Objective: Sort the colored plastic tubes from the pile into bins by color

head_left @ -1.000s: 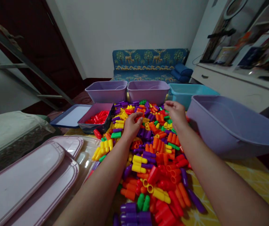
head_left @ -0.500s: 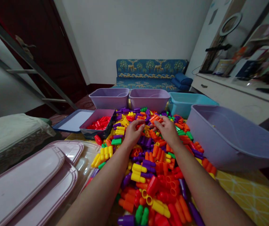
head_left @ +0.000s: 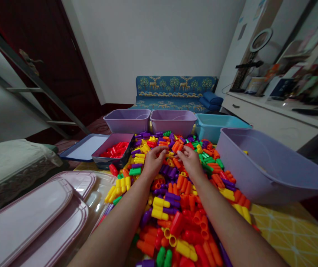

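My left hand (head_left: 153,162) reaches into the middle of a pile of plastic building blocks (head_left: 172,202) in red, orange, yellow, purple and green. Its fingers curl toward the thumb, and whatever they pinch is mostly hidden. To its right, my right hand (head_left: 191,162) hovers low over the same pile, thumb and fingers slightly apart, with no block clearly between them. Orange blocks (head_left: 177,146) lie just beyond the fingertips, between the two hands. Left of the hands, a rectangular tin (head_left: 125,163) holds only red blocks (head_left: 117,149).
Two purple bins (head_left: 127,122) and a blue bin (head_left: 217,128) line the far side. A larger purple bin (head_left: 248,178) stands at right, with a few yellow pieces inside. Pale pink lids (head_left: 28,218) are stacked at left, near a tin lid (head_left: 88,146). Yellow cloth (head_left: 292,226) covers the table.
Half a second ago my right hand held an orange block raised above the pile; it no longer shows clearly in that hand. My left hand's fingers have drawn closer together. The view shifted slightly.
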`<state>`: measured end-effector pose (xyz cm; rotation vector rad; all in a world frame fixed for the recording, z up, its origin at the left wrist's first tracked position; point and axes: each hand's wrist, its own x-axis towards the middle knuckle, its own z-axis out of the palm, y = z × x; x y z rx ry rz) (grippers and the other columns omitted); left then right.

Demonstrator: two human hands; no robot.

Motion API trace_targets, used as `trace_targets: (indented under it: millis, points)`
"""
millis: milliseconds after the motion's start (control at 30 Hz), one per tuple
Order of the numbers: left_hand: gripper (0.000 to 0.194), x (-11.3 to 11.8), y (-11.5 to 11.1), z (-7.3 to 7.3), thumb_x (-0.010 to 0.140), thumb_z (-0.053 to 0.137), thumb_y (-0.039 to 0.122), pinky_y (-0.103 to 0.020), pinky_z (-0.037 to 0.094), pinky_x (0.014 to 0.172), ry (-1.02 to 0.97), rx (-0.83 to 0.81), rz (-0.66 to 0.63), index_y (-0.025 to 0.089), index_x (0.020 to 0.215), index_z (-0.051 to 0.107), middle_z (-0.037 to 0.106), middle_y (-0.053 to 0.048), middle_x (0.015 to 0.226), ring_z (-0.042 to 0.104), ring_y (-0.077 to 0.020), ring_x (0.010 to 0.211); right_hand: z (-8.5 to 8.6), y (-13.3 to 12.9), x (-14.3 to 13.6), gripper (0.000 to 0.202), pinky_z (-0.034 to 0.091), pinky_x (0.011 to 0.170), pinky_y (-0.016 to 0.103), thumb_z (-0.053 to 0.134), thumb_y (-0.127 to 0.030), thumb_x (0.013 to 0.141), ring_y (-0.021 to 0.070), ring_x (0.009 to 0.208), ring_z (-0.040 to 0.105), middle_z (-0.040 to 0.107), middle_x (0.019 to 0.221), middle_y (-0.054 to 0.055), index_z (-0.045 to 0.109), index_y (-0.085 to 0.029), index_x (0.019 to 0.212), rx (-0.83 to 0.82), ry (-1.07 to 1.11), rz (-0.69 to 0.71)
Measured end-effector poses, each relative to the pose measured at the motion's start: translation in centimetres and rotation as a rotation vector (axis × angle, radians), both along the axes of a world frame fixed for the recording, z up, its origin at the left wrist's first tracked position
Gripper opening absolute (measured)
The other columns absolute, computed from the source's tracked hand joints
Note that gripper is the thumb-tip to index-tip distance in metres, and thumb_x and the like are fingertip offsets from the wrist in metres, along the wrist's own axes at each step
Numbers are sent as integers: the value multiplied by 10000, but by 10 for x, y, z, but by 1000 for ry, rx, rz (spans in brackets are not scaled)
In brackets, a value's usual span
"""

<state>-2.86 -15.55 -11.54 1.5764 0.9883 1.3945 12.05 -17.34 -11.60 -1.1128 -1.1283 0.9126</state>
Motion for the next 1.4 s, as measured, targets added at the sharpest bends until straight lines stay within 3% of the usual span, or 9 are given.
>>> trace_targets:
  millis: [133, 267, 400, 500, 633, 767, 1100, 1200, 1400]
  points:
    - [181, -4, -3, 2, 883, 537, 115, -199, 489, 748, 42, 177, 236, 121, 950, 705, 703, -60, 915, 665, -165, 859, -4, 2, -2, 540, 533, 635, 311, 651, -443, 651, 196, 709, 674, 670, 1002, 110, 559, -150, 1094, -5, 23, -70]
    - [219, -12, -2, 12, 887, 518, 113, -186, 444, 650, 175, 305, 366, 141, 984, 712, 687, -41, 797, 640, -147, 705, -4, 1, -1, 506, 531, 613, 309, 645, -468, 651, 189, 700, 662, 663, 975, 117, 582, -133, 1025, -15, -3, -81]
    - [168, -24, -1, 35, 843, 627, 160, -192, 392, 605, 580, 221, 283, 143, 952, 754, 687, -47, 760, 625, -164, 681, -1, -1, -2, 459, 532, 658, 320, 641, -458, 648, 181, 704, 647, 676, 931, 110, 610, -129, 967, -28, -29, -63]
    - [142, -36, -5, 56, 815, 685, 219, -187, 373, 586, 857, 124, 75, 135, 893, 770, 697, -46, 796, 624, -166, 705, -1, -1, -2, 436, 529, 668, 323, 634, -447, 648, 183, 709, 647, 688, 922, 103, 628, -129, 945, -37, -42, -65]
    - [122, -52, -16, 78, 762, 668, 114, -162, 352, 548, 1071, 8, -194, 129, 820, 774, 691, -22, 753, 608, -130, 659, -4, 0, -2, 436, 526, 667, 318, 633, -448, 642, 189, 723, 651, 696, 907, 96, 643, -126, 936, -38, -48, -66]
    - [252, -57, -27, 90, 727, 745, 134, -142, 383, 539, 1135, -122, -402, 168, 975, 768, 700, -2, 787, 636, -126, 682, -5, 2, -2, 436, 526, 660, 311, 630, -450, 629, 191, 727, 656, 695, 892, 95, 650, -124, 919, -40, -50, -66]
    - [744, -14, -59, 88, 638, 875, 402, -316, 504, 911, 1325, 206, -447, 252, 1310, 593, 632, -54, 1216, 616, -271, 1077, -8, 4, 0, 347, 539, 762, 354, 630, -394, 665, 222, 799, 678, 711, 887, 98, 673, -128, 884, 8, -114, -68]
    - [678, -2, -68, 87, 661, 850, 448, -384, 513, 929, 1398, 236, -449, 283, 1277, 619, 636, -51, 1204, 610, -300, 1093, -10, 6, 1, 317, 538, 765, 367, 627, -370, 666, 231, 795, 677, 711, 877, 102, 671, -130, 868, 12, -114, -72]
    - [905, 18, -83, 89, 588, 855, 567, -461, 543, 869, 1589, 169, -342, 175, 1345, 550, 595, -157, 1217, 632, -338, 1011, -12, 7, 2, 299, 535, 784, 375, 616, -356, 678, 235, 817, 676, 708, 898, 101, 668, -139, 877, 14, -105, -64]
